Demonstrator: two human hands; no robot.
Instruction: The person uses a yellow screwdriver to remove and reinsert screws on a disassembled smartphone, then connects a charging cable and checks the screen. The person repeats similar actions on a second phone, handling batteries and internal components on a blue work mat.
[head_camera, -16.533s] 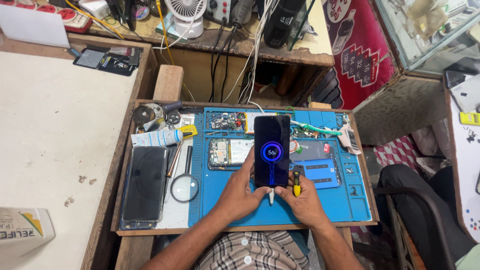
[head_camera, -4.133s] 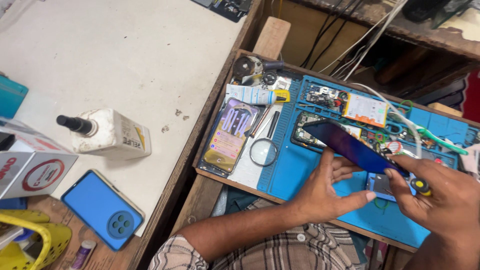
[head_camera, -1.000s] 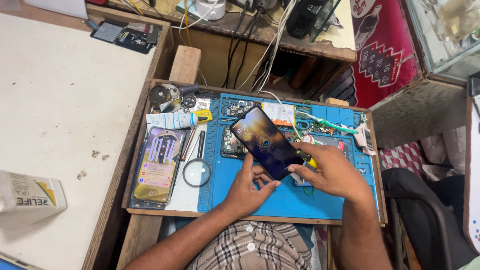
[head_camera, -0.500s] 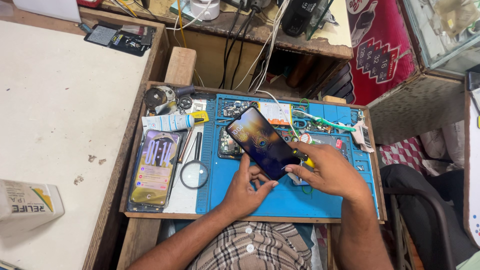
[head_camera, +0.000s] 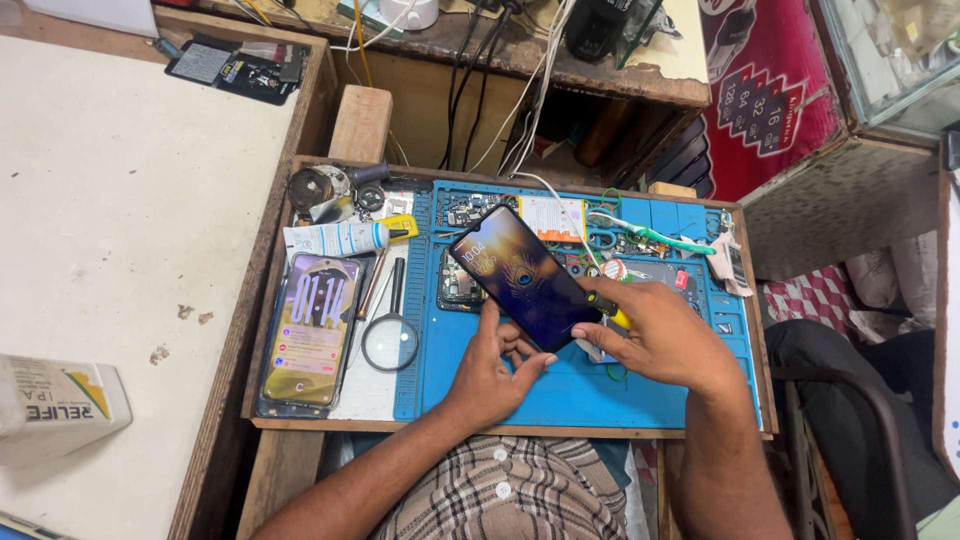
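Note:
A dark smartphone (head_camera: 524, 274) with its screen lit is tilted above the blue work mat (head_camera: 640, 385). My left hand (head_camera: 492, 365) grips its lower edge from beneath, thumb and fingers around the near corner. My right hand (head_camera: 662, 335) holds the phone's right edge and also has a small yellow-handled tool (head_camera: 612, 312) tucked in its fingers. A white cable (head_camera: 560, 205) runs from the back of the bench down toward the phone.
A second phone (head_camera: 311, 330) with a lit screen lies at the tray's left, beside a magnifying glass (head_camera: 391, 338) and a glue tube (head_camera: 340, 238). Circuit boards and small parts crowd the mat's far side. A white bottle (head_camera: 60, 405) lies on the left table.
The phone and both hands have stayed almost in place over the last second; the screen now shows a lit lock picture. Much earlier the phone stood upright with a charging ring on screen.

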